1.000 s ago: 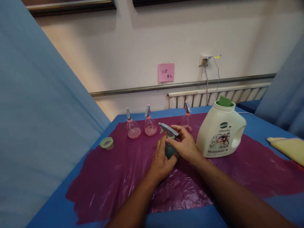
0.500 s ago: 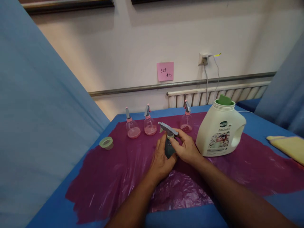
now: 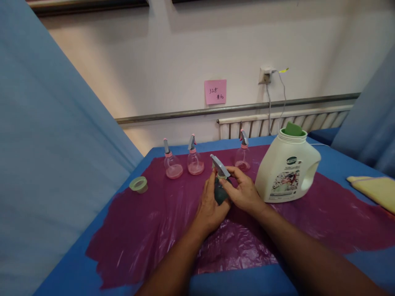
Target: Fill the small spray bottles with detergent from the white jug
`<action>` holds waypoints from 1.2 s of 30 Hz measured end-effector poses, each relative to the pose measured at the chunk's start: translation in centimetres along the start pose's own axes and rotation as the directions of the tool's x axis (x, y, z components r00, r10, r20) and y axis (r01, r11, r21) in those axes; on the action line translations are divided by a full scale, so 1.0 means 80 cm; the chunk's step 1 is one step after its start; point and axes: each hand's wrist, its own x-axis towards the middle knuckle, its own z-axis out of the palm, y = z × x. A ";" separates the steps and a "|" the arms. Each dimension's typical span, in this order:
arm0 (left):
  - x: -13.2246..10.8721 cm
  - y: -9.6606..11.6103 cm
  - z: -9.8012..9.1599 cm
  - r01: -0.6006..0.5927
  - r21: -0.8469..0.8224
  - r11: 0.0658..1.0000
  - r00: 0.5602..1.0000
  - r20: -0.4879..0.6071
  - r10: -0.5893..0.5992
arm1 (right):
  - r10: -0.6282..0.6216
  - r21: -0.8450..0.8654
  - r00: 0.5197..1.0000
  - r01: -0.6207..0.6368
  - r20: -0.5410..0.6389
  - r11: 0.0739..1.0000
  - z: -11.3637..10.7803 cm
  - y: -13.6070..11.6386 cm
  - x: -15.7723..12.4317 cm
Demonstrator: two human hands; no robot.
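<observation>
Trigger head [image 3: 219, 165] turned, hands [image 3: 210, 207] [image 3: 244, 193] clasping dark bottle [image 3: 219, 194]

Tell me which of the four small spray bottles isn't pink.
The dark teal bottle, held in front between the left hand and right hand; the three pink bottles stand untouched along the purple sheet's back edge.

dark spray bottle [image 3: 219, 194]: body mostly hidden between left hand [image 3: 210, 207] and right hand [image 3: 244, 193]
pink note [image 3: 215, 91]: writing too small to read
yellow cloth [image 3: 375, 191]: cut off at right edge
</observation>
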 end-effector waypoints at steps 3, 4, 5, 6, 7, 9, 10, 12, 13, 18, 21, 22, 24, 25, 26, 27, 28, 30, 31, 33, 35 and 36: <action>0.000 0.001 0.000 0.025 0.008 1.000 1.000 0.000 -0.025 | 0.059 0.020 0.998 -0.058 -0.020 0.998 0.000 0.005 0.001; 0.000 0.002 0.000 0.035 0.012 0.999 0.999 -0.001 -0.035 | 0.079 0.026 0.997 -0.079 -0.026 0.997 0.001 0.008 0.001; 0.000 0.002 0.000 0.043 0.014 0.999 0.999 -0.002 -0.043 | 0.097 0.032 0.995 -0.095 -0.034 0.995 0.001 0.010 0.002; 0.000 0.003 0.000 0.048 0.014 0.999 0.999 -0.004 -0.048 | 0.109 0.040 0.993 -0.107 -0.042 0.993 0.002 0.012 0.002; 0.000 0.003 0.001 0.051 0.012 0.999 0.999 -0.006 -0.051 | 0.118 0.050 0.992 -0.116 -0.048 0.992 0.003 0.015 0.003; -0.001 0.003 0.001 0.052 0.010 0.999 0.999 -0.004 -0.051 | 0.127 0.073 0.990 -0.123 -0.057 0.990 0.005 0.019 0.003; -0.001 0.003 0.001 0.051 0.010 0.999 0.999 -0.001 -0.051 | 0.129 0.084 0.990 -0.124 -0.058 0.989 0.006 0.021 0.003; -0.001 0.003 0.002 0.054 0.014 0.998 0.999 0.006 -0.054 | 0.134 0.107 0.990 -0.128 -0.053 0.986 0.008 0.024 0.003; -0.001 0.003 0.002 0.056 0.017 0.998 0.998 0.009 -0.056 | 0.136 0.120 0.989 -0.130 -0.051 0.984 0.008 0.024 0.003; -0.001 0.002 0.002 0.036 0.019 0.999 0.999 -0.004 -0.036 | 0.117 0.148 0.993 -0.113 -0.022 0.982 0.007 0.022 0.001; 0.000 0.002 0.001 0.020 0.017 1.000 1.000 -0.004 -0.020 | 0.095 0.131 0.995 -0.094 0.005 0.987 0.005 0.020 0.000; 0.000 0.002 0.001 0.021 0.019 1.000 1.000 -0.001 -0.021 | 0.093 0.129 0.996 -0.093 0.007 0.987 0.004 0.020 0.000; 0.000 0.002 0.001 0.029 0.025 0.999 1.000 0.000 -0.029 | 0.095 0.125 0.995 -0.095 0.007 0.988 0.004 0.019 0.000; 0.001 0.002 0.001 0.035 0.029 0.999 0.999 0.002 -0.035 | 0.095 0.121 0.995 -0.095 0.007 0.988 0.003 0.019 0.001; 0.001 0.002 0.002 0.041 0.032 0.999 0.999 0.001 -0.041 | 0.095 0.118 0.995 -0.095 0.007 0.988 0.003 0.019 0.001; 0.001 0.002 0.002 0.044 0.034 0.998 0.999 0.000 -0.044 | 0.095 0.114 0.995 -0.095 0.008 0.989 0.003 0.019 0.001; 0.001 0.002 0.002 0.043 0.033 0.999 0.999 -0.001 -0.043 | 0.096 0.110 0.995 -0.096 0.009 0.989 0.003 0.018 0.001; 0.001 0.002 0.002 0.038 0.032 0.999 0.999 -0.001 -0.038 | 0.096 0.103 0.995 -0.097 0.011 0.990 0.003 0.017 0.001; 0.001 0.003 0.002 0.036 0.032 0.999 0.999 0.000 -0.036 | 0.097 0.100 0.995 -0.097 0.013 0.990 0.003 0.016 0.000; 0.000 0.003 0.001 0.039 0.033 0.999 0.999 0.003 -0.039 | 0.098 0.093 0.995 -0.099 0.015 0.991 0.002 0.015 0.000; 0.000 0.004 0.001 0.039 0.027 0.999 0.999 0.003 -0.039 | 0.103 0.083 0.995 -0.104 0.015 0.991 0.001 0.015 0.000; 0.000 0.004 0.001 0.036 0.022 0.999 0.999 0.003 -0.036 | 0.108 0.077 0.994 -0.109 0.016 0.991 0.001 0.015 0.000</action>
